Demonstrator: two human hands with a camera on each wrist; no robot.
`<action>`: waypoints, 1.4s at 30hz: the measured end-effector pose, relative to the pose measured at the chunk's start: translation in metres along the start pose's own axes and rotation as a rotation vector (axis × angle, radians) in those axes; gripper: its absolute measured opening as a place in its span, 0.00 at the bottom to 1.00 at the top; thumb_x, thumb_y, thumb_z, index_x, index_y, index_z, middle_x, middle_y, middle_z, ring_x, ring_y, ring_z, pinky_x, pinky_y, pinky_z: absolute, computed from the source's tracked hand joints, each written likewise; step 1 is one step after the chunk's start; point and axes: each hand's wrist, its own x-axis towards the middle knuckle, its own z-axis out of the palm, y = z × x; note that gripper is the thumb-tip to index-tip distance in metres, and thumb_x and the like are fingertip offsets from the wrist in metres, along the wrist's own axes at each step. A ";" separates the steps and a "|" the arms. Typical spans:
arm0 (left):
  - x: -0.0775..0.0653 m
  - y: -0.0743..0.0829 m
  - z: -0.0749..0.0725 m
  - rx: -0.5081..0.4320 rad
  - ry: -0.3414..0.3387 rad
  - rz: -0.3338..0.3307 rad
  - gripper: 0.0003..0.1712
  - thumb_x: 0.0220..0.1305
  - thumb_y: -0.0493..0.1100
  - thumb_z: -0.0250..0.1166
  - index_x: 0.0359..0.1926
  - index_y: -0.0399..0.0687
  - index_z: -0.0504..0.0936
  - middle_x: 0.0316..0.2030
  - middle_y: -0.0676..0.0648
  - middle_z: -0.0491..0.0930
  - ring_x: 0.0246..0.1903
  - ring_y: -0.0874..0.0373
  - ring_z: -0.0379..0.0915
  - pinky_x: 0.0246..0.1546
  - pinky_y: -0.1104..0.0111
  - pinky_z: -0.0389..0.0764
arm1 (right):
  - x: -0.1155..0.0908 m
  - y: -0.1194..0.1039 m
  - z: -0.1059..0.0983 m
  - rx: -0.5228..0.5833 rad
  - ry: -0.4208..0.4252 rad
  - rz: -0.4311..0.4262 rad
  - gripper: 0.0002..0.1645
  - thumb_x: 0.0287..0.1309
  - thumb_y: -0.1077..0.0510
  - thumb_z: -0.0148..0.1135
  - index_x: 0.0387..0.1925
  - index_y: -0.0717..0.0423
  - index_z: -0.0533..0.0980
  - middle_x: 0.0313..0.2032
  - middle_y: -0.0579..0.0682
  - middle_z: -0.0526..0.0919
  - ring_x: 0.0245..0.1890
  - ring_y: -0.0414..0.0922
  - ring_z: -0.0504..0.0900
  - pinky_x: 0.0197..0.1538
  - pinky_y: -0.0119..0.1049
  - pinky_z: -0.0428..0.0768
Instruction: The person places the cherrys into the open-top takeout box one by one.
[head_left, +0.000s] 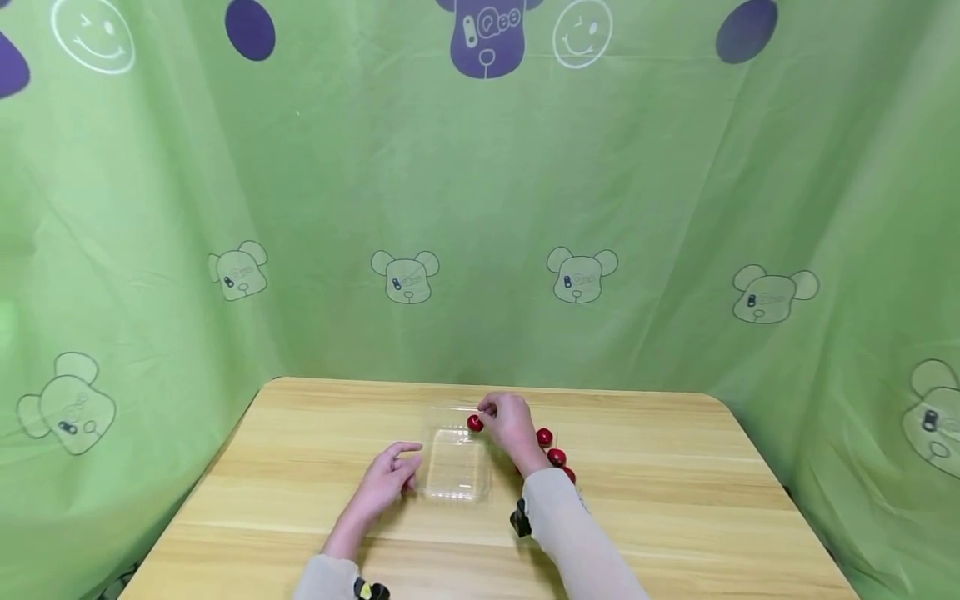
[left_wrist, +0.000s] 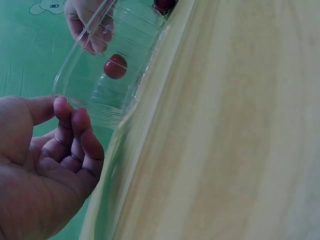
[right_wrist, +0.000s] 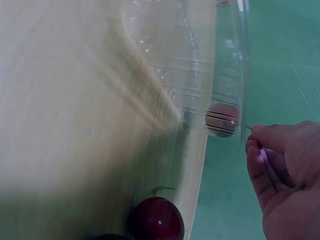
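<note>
Right hand (head_left: 510,423) pinches one cherry (head_left: 476,422) by its stem (right_wrist: 248,127), probably to spare the fruit, at one o'clock on the clear container (head_left: 457,462). Left hand (head_left: 386,477) at nine, perhaps steadying; grip uncertain. Other cherries (head_left: 557,457) at three.

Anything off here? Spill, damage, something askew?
Nothing stands out. The box sits on the table, unspoiled as far as shows; the right hand holds one cherry by its stem. Other cherries sit right of the box, partly hidden.
</note>
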 end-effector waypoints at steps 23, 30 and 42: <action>0.000 0.003 0.000 -0.009 -0.011 0.008 0.26 0.77 0.44 0.60 0.68 0.35 0.72 0.28 0.35 0.80 0.26 0.57 0.74 0.28 0.70 0.75 | -0.003 0.004 0.006 -0.047 -0.015 -0.012 0.06 0.57 0.67 0.72 0.38 0.59 0.87 0.32 0.48 0.87 0.35 0.44 0.83 0.47 0.43 0.83; 0.000 0.000 0.000 -0.009 -0.009 0.014 0.26 0.77 0.44 0.60 0.68 0.33 0.71 0.26 0.39 0.80 0.25 0.57 0.73 0.26 0.70 0.74 | -0.003 0.006 0.009 -0.057 -0.007 -0.023 0.06 0.58 0.66 0.72 0.38 0.58 0.87 0.33 0.47 0.88 0.36 0.44 0.83 0.48 0.44 0.83; 0.001 -0.002 -0.001 0.001 0.000 0.004 0.26 0.77 0.44 0.60 0.68 0.35 0.72 0.27 0.39 0.81 0.26 0.57 0.74 0.26 0.71 0.74 | -0.002 0.007 0.011 -0.076 0.002 -0.043 0.07 0.58 0.66 0.71 0.39 0.58 0.87 0.34 0.48 0.88 0.37 0.47 0.85 0.47 0.46 0.83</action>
